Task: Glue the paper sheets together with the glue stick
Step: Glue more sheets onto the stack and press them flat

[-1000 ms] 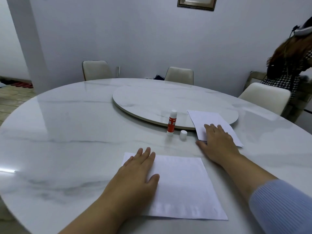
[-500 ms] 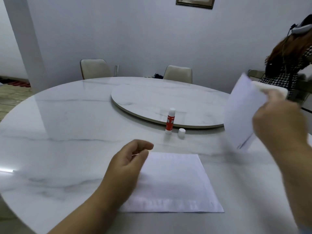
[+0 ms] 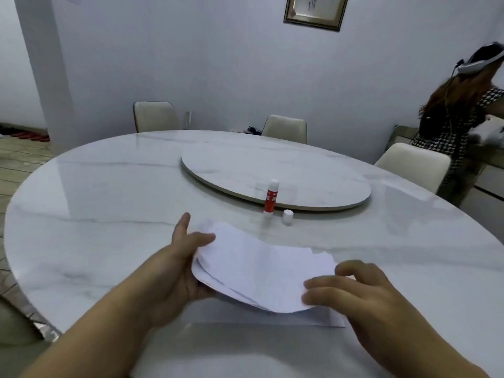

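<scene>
The loose paper sheet (image 3: pixel 261 266) that was up at the right of the frame half a second ago has come down to the lower centre, bowed over the sheet lying flat (image 3: pixel 321 319) on the marble surface (image 3: pixel 109 214). The left hand (image 3: pixel 174 271) grips its left edge, thumb on top and fingers beneath. The right hand (image 3: pixel 351 293) rests bent fingers on its lower right corner; I cannot tell whether they pinch it. The glue stick (image 3: pixel 270 200) stands upright and uncapped in mid-frame, at the near rim of the turntable (image 3: pixel 286 170), with its white cap (image 3: pixel 288 216) just beside it. Another person (image 3: pixel 463 115) stands at the right edge.
</scene>
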